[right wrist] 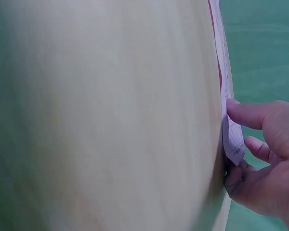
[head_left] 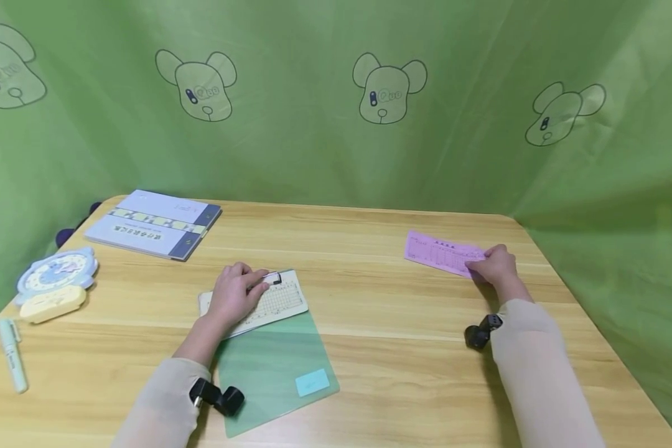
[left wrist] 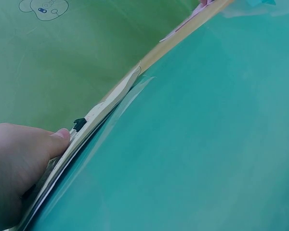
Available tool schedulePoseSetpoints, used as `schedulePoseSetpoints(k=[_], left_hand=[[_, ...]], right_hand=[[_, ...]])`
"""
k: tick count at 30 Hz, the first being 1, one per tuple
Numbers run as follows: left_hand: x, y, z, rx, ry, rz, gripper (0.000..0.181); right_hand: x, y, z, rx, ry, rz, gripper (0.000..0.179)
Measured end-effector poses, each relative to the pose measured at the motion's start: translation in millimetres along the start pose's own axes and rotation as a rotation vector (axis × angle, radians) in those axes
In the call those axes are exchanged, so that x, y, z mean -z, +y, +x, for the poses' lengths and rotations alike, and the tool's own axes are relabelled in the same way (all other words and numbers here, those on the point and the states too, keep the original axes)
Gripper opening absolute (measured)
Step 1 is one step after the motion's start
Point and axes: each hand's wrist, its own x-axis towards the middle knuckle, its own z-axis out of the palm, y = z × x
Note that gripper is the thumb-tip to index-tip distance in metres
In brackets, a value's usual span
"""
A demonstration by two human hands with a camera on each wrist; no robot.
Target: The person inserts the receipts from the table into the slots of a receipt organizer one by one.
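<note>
My left hand [head_left: 235, 295] rests on a cream printed form [head_left: 285, 302]. Its thumb and index finger pinch a small clip [head_left: 277, 279] with a black end, lying on the form; the palm hides part of the sheet. Beneath lies a green translucent folder [head_left: 274, 379] with a light blue label [head_left: 312, 382]. In the left wrist view the thumb [left wrist: 61, 134] is at the clip, over the form's edge. Further right, my right hand [head_left: 497, 267] pinches the near right corner of a pink printed slip [head_left: 439, 252], close to the wooden table. In the right wrist view that slip's corner [right wrist: 234, 144] bends up between thumb and fingers.
A blue-grey booklet [head_left: 145, 218] lies at the back left of the table [head_left: 381, 348]. Along the left side are a blue cartoon-like clock-shaped item [head_left: 56, 270], a pale yellow case [head_left: 53, 303] and a mint-green capped pen [head_left: 12, 358]. Green curtain [head_left: 297, 124] surrounds the table.
</note>
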Motion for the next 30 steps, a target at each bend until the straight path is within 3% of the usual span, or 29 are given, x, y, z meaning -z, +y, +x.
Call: schedulePoseSetpoints(k=[8, 18, 30], left_hand=[[0.1, 0.0, 0.0, 0.001, 0.002, 0.005, 0.032], [0.0, 0.2, 0.1, -0.012, 0.006, 0.005, 0.031], [-0.2, -0.1, -0.7, -0.011, 0.011, -0.007, 0.032]], right_hand=[[-2, -1, -3.6, 0.010, 0.047, -0.002, 0.033], [-6, -7, -10.6, 0.074, 0.069, 0.163, 0.030], [-19, -43, -38.1, 0.221, -0.113, 0.397, 0.041]])
